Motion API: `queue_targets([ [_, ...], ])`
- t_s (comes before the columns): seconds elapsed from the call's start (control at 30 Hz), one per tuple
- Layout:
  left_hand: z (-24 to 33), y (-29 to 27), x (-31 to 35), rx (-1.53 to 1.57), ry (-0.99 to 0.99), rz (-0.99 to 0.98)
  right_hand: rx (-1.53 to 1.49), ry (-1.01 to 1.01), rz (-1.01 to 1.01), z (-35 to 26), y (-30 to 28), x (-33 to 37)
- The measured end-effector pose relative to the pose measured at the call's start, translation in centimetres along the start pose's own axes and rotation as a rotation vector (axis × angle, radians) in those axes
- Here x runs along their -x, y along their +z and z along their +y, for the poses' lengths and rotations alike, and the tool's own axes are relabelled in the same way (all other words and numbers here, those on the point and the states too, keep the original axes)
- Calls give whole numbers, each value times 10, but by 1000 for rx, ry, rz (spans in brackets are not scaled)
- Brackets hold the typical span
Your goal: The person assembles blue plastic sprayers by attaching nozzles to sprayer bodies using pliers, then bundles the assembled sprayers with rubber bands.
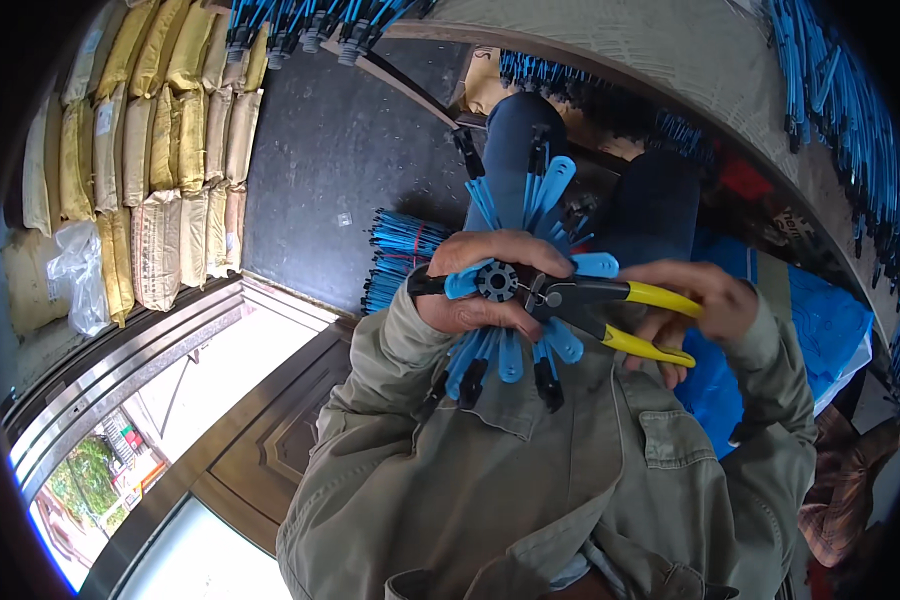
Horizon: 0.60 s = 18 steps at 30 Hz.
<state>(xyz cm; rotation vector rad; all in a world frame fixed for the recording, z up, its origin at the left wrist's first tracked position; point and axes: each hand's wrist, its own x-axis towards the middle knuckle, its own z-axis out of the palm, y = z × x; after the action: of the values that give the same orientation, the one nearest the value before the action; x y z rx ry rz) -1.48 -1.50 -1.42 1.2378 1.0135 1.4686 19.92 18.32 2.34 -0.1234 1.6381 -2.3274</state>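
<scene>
My left hand (505,247) is wrapped around a black round notched hub (497,281) in front of my lap. From it, several flat blue arms (552,190) fan out on all sides, some of them ending in black clip-like tips (548,385). Yellow-handled pliers (650,346) are in my right hand (725,303), their handles spread apart. The dark jaws of the pliers lie beside the hub, close to my left fingertips. Whether the jaws bite on anything cannot be made out. My right fingers are slightly blurred.
Beyond my left forearm lies a bundle of thin blue rods (406,250) with a red tie. Filled sacks (160,150) are stacked at far left, with a clear plastic bag (78,280). A bench (660,40) with more blue pieces curves overhead. Blue plastic sheeting (825,320) lies at right.
</scene>
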Motion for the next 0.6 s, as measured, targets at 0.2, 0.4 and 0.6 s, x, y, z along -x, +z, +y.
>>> queue_targets([
  [0.2,-5,13,12,-128,36,221,1271,90,331,-14,42,-13],
  [0.4,2,23,8,-239,-2,356,1581,-52,558,-11,35,-22],
  [0.6,4,24,9,-209,22,414,1686,-91,650,0,37,-27],
])
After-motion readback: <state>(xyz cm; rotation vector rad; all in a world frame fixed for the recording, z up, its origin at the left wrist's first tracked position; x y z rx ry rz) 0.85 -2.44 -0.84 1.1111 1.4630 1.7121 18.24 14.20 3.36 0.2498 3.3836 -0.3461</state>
